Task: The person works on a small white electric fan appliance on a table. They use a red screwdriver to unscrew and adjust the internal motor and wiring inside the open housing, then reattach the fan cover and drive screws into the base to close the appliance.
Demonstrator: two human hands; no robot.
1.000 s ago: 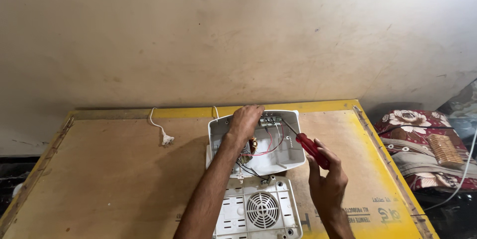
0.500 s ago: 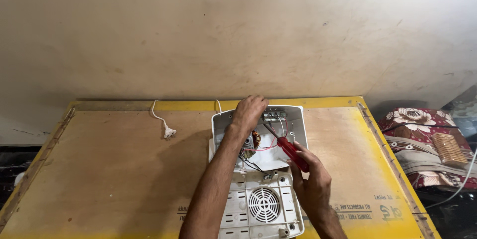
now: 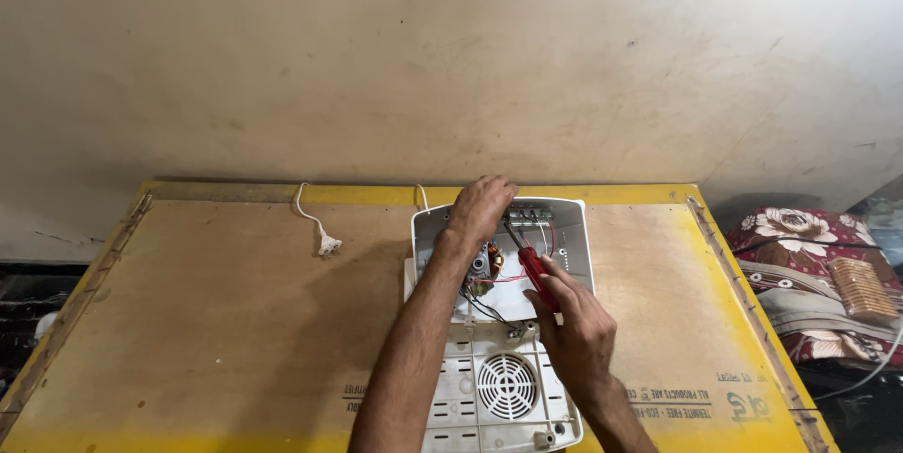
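A bare plaster wall (image 3: 451, 58) fills the upper half of the frame. Below it a plywood table (image 3: 207, 321) with a yellow rim spans the lower half. At the right edge lies folded floral bedding (image 3: 809, 265).

In the lower middle of the frame sits an opened white appliance. Its upper housing (image 3: 574, 237) is a shallow grey-white shell holding coloured wires, a small copper-wound coil and a row of terminals along its far wall. Its lower vented cover (image 3: 503, 387), with a round grille, lies just below, touching the shell. A white cord with plug (image 3: 324, 241) rests on the table, left of the shell.

The left hand (image 3: 480, 208) curls over the shell's far-left wall, fingers bent down around the rim, gripping it. The right hand (image 3: 574, 331) is closed around the red handle of a screwdriver (image 3: 534, 270), whose dark shaft points up and left into the shell toward the terminals.

Compared with half a second ago, the right hand has stayed in nearly the same place with the screwdriver angled into the shell. A second ago the tool lay further right, outside the shell's right wall; it has since swung inward. The left hand has kept its hold on the rim throughout.
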